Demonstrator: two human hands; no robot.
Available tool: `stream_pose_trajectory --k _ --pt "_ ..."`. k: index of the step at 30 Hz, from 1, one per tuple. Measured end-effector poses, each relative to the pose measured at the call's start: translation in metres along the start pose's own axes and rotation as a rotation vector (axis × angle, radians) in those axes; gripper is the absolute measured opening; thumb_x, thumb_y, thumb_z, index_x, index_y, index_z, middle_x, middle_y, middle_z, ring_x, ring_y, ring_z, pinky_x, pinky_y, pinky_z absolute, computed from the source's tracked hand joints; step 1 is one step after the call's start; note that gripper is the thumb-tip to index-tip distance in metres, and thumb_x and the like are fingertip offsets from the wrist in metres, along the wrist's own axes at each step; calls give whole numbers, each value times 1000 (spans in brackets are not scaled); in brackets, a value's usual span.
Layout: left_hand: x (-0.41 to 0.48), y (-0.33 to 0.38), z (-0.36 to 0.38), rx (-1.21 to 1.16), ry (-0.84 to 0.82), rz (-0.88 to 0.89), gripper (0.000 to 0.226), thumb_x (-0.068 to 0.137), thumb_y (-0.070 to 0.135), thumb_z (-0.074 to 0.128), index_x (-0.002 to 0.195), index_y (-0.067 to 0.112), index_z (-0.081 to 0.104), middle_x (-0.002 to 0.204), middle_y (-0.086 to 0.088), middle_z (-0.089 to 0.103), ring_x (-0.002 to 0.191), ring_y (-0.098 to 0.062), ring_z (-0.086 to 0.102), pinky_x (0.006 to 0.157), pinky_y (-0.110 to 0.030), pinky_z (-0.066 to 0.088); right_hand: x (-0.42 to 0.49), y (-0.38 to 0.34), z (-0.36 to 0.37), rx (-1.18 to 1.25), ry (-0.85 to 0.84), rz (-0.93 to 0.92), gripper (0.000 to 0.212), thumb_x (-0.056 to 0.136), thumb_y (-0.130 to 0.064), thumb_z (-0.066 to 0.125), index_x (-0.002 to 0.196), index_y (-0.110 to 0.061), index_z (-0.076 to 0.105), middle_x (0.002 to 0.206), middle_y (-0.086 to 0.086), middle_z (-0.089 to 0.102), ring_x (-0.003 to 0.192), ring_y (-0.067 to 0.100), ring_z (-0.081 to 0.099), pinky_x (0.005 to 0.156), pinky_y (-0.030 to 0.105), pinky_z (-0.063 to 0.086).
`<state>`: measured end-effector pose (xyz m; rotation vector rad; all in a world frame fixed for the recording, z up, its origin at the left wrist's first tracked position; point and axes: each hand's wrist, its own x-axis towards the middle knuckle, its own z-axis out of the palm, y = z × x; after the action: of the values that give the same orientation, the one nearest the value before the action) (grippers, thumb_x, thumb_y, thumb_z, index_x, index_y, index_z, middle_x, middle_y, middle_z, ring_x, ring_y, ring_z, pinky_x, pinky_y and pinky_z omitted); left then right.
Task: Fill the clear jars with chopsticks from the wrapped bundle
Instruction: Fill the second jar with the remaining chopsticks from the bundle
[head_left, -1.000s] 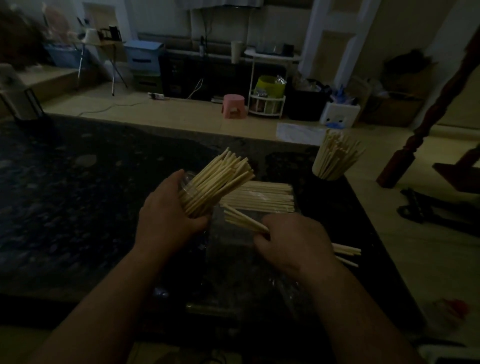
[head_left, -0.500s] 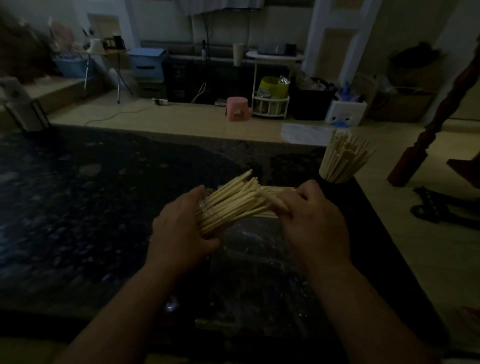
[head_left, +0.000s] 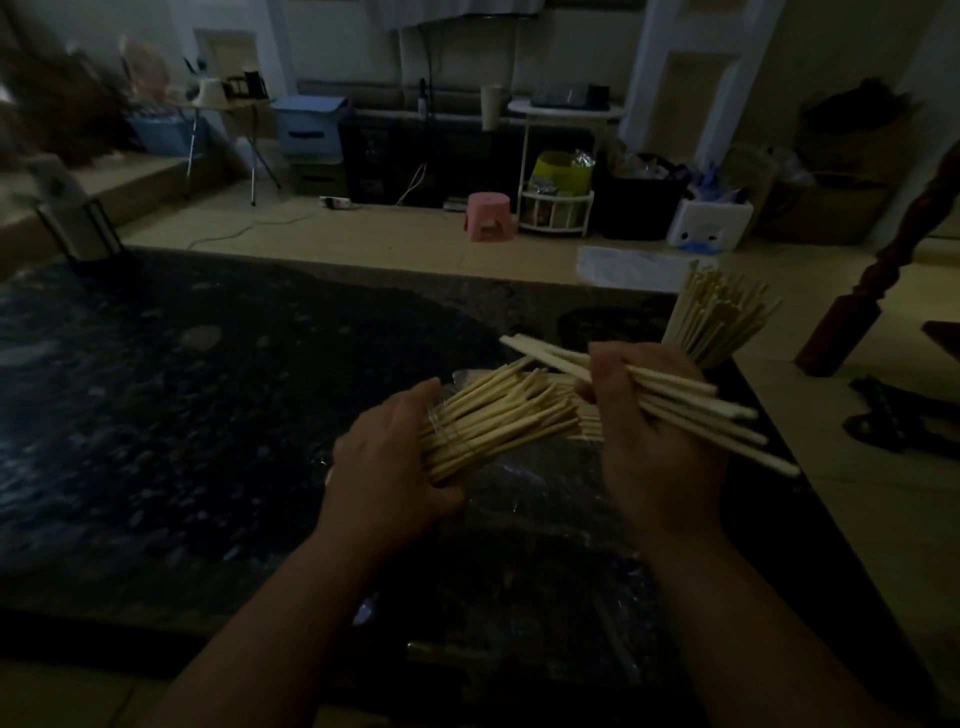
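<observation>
Chopsticks (head_left: 693, 410) | right hand (head_left: 657, 452) raised handful off jar (head_left: 445, 415) | left hand (head_left: 387, 467) still gripping

We see our two hands near the middle of the frame, the left hand (head_left: 395, 467) just left of centre and the right hand (head_left: 654, 441) just right of it, both bare, their backs and knuckles showing as dim, rounded shapes in the low light. Our left forearm (head_left: 270, 634) comes in from the lower left and our right forearm (head_left: 753, 623) from the lower right, both uncovered and widening toward the bottom edge. Finer marks are too dark to tell.
</observation>
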<state>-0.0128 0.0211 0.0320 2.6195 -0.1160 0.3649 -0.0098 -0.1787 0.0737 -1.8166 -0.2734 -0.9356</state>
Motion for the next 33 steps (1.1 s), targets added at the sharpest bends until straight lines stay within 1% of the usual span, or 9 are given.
stream_pose_trajectory --k 4,9,17,19,22,26,27,30,33 --pt "0 0 -1 -7 10 7 108 57 39 85 148 30 29 142 4 46 128 -19 42 106 -42 36 -4 -10 5 190 54 214 17 95 -30 58 79 -29 64 71 -22 68 72 -1 66 67 13 50" --pt "-1 0 0 -1 21 41 104 55 40 84 146 30 35 138 4 50 125 -19 45 105 -41 36 -1 -5 2 226 -20 384 24 96 -22 55 74 -23 65 62 -15 67 60 2 65 58 17 52" --pt "-4 4 2 -41 -24 124 101 57 36 85 144 32 36 136 4 50 123 -16 45 106 -37 31 1 4 2 197 -226 512 8 83 -17 73 85 -18 66 75 -7 68 66 -2 65 56 12 49" --pt "-4 4 2 -45 -34 124 101 57 37 84 144 34 35 137 6 48 124 -14 43 108 -39 32 3 4 3 315 -159 619 17 83 -16 73 95 -15 60 79 -7 65 64 3 65 53 17 49" --pt "-4 3 2 -55 -34 129 100 57 38 83 144 36 34 137 8 47 125 -14 42 108 -39 31 7 5 2 483 46 759 11 94 -24 56 85 -17 58 75 -3 60 64 11 59 55 28 47" --pt "-4 2 2 -35 -44 154 100 58 41 83 145 36 32 139 9 46 126 -13 42 108 -38 31 2 7 5 315 -100 713 12 92 -19 60 80 -19 64 72 -4 64 60 6 61 47 19 46" --pt "-4 3 2 -22 -56 151 101 59 40 83 146 36 31 140 9 45 127 -12 41 108 -37 30 2 6 6 303 -109 718 4 88 -19 66 85 -21 64 78 -3 65 64 5 62 47 17 46" --pt "-3 3 1 -10 -67 145 101 60 39 82 146 36 29 141 10 43 128 -12 39 107 -34 27 5 7 4 347 4 715 29 74 -28 77 95 -26 57 97 0 64 80 13 64 61 26 53" --pt "-3 2 1 -32 -54 140 101 59 39 82 146 36 31 141 9 44 128 -13 40 108 -36 28 7 3 1 378 101 693 34 73 -48 65 97 -27 54 100 1 63 88 16 62 74 34 52"
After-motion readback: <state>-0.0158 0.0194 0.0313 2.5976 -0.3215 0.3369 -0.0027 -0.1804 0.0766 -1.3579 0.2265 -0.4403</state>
